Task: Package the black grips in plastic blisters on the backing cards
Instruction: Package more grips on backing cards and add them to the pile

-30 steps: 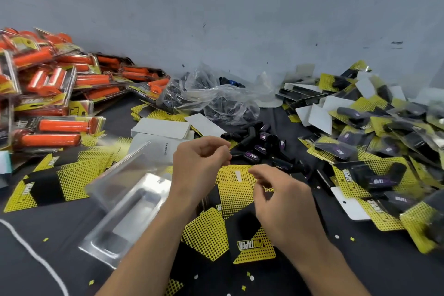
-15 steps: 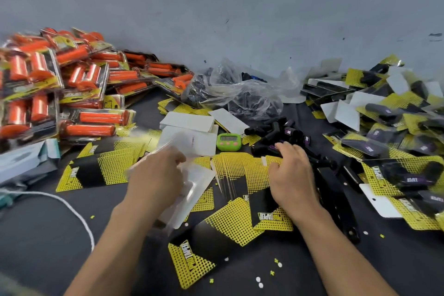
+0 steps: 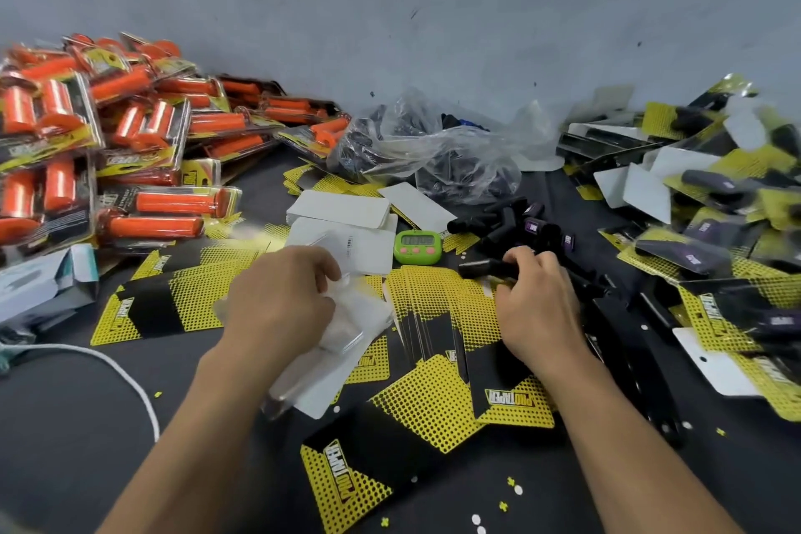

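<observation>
My left hand (image 3: 281, 299) holds a clear plastic blister (image 3: 346, 330) over the fanned yellow-and-black backing cards (image 3: 437, 317). My right hand (image 3: 537, 303) grips a black grip (image 3: 479, 269) at the near edge of the loose black grips pile (image 3: 516, 225). The blister's lower part is blurred and lies across the cards toward me. More backing cards (image 3: 355, 473) lie scattered on the dark table in front of me.
Packaged orange grips (image 3: 130, 152) are piled at the left. Finished black-grip packs (image 3: 711, 238) heap up on the right. A clear bag of grips (image 3: 433, 152) sits at the back by the wall, a green timer (image 3: 418, 247) and white cards (image 3: 342, 212) in the middle, a white cord (image 3: 121, 369) at the left.
My left hand took hold of the blister and brought it over the cards. My right hand moved away to the pile of grips and closed on one.
</observation>
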{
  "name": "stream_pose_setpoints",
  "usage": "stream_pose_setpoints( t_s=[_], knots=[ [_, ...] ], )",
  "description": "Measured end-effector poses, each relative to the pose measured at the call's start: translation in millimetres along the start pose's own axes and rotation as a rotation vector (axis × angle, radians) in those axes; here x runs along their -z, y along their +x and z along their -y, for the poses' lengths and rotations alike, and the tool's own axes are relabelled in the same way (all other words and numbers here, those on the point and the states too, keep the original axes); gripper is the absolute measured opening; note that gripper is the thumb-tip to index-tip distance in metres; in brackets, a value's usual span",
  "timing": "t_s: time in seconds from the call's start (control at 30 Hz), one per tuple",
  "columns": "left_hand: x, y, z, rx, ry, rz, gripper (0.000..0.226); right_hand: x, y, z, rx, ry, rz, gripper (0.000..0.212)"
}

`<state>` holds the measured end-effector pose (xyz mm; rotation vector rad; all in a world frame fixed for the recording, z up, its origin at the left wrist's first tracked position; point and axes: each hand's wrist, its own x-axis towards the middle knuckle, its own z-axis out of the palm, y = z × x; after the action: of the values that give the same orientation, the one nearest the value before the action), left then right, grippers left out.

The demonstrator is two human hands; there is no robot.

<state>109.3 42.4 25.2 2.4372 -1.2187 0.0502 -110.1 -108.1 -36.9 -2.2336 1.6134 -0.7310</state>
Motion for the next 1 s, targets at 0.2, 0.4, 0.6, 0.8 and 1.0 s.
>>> stream_pose_setpoints(
  t_s=[0.2, 0.4, 0.6, 0.8, 1.0],
  knots=[
    [2, -1, -11, 0.015, 0.175, -0.001, 0.01, 3, -2, 1, 0.032, 0.076, -0.012, 0.037],
    [7, 1, -20, -0.009, 0.161, -0.091, 0.018, 10, -13, 5, 0.113, 0.295, -0.131, 0.035],
    [6, 0, -58, -0.04, -0.4, -0.293, 0.012, 18, -23, 8, 0.113, 0.537, -0.237, 0.014],
    [-44, 1, -110, 0.015, -0.717, -0.132, 0.028, 35, -33, 15, 0.205, 0.652, -0.531, 0.012],
    [-83, 2, -119, 0.231, -1.228, 0.196, 0.022, 26, -35, 15, 0.272, 0.533, -0.338, 0.019]
  ],
)
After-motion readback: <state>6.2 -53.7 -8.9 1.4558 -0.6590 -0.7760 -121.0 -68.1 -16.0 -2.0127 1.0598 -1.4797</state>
